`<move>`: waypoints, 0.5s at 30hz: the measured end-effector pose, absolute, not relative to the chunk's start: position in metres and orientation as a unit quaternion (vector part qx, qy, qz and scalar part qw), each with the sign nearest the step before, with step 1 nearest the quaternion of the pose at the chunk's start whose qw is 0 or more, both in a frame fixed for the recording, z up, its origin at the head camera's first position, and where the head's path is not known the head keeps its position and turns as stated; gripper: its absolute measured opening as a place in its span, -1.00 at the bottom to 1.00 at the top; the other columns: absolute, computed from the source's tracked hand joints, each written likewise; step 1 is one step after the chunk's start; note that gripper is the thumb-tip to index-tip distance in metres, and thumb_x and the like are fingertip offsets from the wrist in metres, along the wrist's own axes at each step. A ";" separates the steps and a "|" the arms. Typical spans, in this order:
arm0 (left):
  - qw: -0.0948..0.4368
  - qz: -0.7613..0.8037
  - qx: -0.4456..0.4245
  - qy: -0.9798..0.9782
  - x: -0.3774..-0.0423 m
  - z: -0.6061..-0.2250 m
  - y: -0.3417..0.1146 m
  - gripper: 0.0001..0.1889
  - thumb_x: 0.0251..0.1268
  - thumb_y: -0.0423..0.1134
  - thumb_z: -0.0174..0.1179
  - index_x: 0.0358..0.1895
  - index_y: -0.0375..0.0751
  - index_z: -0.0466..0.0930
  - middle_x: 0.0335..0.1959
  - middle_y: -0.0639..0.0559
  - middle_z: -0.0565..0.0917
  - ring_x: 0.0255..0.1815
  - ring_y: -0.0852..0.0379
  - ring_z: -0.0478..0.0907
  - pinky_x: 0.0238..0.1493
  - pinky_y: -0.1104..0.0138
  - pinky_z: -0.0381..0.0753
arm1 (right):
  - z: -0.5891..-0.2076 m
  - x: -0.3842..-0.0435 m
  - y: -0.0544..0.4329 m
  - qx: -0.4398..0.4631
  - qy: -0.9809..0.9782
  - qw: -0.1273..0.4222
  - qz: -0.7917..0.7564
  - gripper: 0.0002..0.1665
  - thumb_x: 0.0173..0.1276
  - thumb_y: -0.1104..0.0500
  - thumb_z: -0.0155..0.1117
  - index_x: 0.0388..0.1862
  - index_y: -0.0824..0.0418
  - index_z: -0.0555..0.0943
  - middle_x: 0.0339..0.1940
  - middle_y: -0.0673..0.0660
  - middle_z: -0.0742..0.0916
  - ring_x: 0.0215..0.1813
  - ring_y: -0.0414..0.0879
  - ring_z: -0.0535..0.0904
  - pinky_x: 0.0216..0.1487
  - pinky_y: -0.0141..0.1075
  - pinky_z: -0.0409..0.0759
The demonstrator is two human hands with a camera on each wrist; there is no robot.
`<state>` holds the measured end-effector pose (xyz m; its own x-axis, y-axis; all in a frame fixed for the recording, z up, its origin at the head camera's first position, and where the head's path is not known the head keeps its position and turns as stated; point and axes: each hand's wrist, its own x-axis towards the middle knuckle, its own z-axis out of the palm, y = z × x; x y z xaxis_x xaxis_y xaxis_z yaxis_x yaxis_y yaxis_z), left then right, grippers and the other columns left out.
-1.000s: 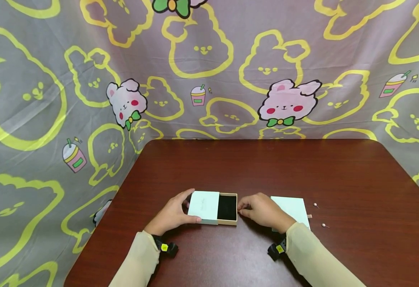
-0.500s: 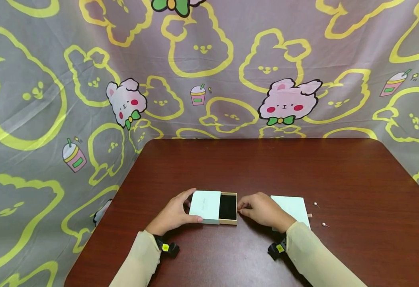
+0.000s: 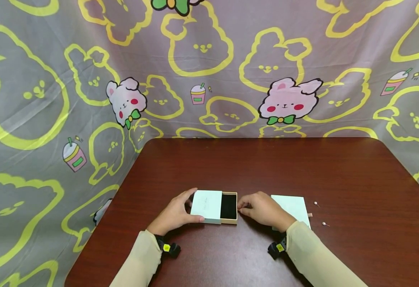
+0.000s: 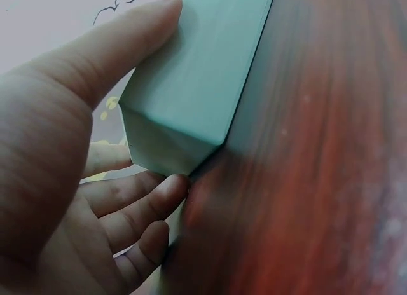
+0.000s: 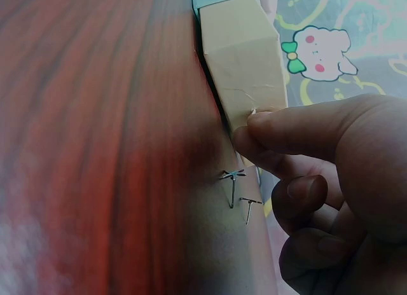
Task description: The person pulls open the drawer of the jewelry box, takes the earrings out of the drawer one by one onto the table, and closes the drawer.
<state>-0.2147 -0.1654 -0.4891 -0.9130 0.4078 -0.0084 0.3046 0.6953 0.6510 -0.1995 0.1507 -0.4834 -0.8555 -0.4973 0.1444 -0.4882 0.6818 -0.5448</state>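
A pale mint slide-out jewellery box (image 3: 206, 206) lies on the table with its sleeve partly over a tan drawer (image 3: 230, 221) lined in black (image 3: 228, 206). My left hand (image 3: 175, 211) grips the sleeve from the left end, thumb along the near side and fingers behind it. In the left wrist view the thumb presses on the sleeve's side (image 4: 203, 60) and the fingertips bend under its end. At the drawer's right end, my right hand (image 3: 263, 209) pinches with thumb and forefinger; the other fingers are curled in. Those fingertips hide whatever small part they hold there.
Right of the box lies a second mint square (image 3: 292, 207) with a small ribbon tab (image 3: 310, 215), partly behind my right wrist. Two pearl-headed earrings (image 3: 315, 204) sit beyond it. Two thin metal pins (image 5: 233, 187) show below the right fingertips. A patterned cloth (image 3: 231, 79) hangs behind the table.
My left hand has slid the sleeve to the right over the drawer, so less of the black lining shows. The right hand has stayed in place at the drawer's end.
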 end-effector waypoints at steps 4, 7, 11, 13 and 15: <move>0.075 0.334 0.196 0.919 -0.215 -0.490 -0.164 0.14 -0.22 0.30 0.50 0.47 -0.13 0.20 -0.11 0.09 0.49 -0.17 0.15 0.44 -0.20 0.23 0.47 | -0.484 -0.199 0.150 -0.268 0.917 0.010 -0.295 -0.86 0.27 0.17 0.39 -0.27 -0.11 0.71 -0.38 -0.33 0.67 -0.29 -0.40 0.57 -0.23 -0.30 0.54; 0.072 0.335 0.199 0.918 -0.214 -0.491 -0.163 0.14 -0.23 0.31 0.50 0.47 -0.13 0.20 -0.11 0.09 0.49 -0.17 0.15 0.44 -0.18 0.23 0.47 | -0.484 -0.199 0.150 -0.268 0.917 0.010 -0.296 -0.86 0.27 0.18 0.39 -0.27 -0.11 0.71 -0.38 -0.33 0.66 -0.29 -0.40 0.56 -0.23 -0.30 0.54; 0.065 0.336 0.204 0.917 -0.213 -0.490 -0.162 0.15 -0.23 0.32 0.49 0.47 -0.15 0.21 -0.12 0.10 0.49 -0.17 0.16 0.44 -0.16 0.23 0.47 | -0.484 -0.199 0.150 -0.270 0.916 0.008 -0.296 -0.85 0.27 0.18 0.39 -0.27 -0.10 0.71 -0.38 -0.32 0.67 -0.28 -0.40 0.57 -0.22 -0.29 0.55; 0.062 0.335 0.207 0.917 -0.213 -0.490 -0.161 0.14 -0.23 0.32 0.49 0.47 -0.15 0.21 -0.12 0.10 0.49 -0.17 0.16 0.44 -0.15 0.23 0.47 | -0.484 -0.199 0.150 -0.270 0.916 0.008 -0.297 -0.85 0.27 0.19 0.39 -0.27 -0.10 0.72 -0.38 -0.32 0.67 -0.28 -0.39 0.57 -0.22 -0.29 0.55; 0.061 0.334 0.208 0.917 -0.213 -0.490 -0.161 0.14 -0.22 0.32 0.49 0.47 -0.15 0.20 -0.12 0.10 0.49 -0.17 0.17 0.44 -0.15 0.23 0.47 | -0.483 -0.200 0.150 -0.270 0.916 0.007 -0.297 -0.85 0.27 0.19 0.39 -0.27 -0.10 0.72 -0.38 -0.32 0.67 -0.29 -0.40 0.57 -0.22 -0.29 0.55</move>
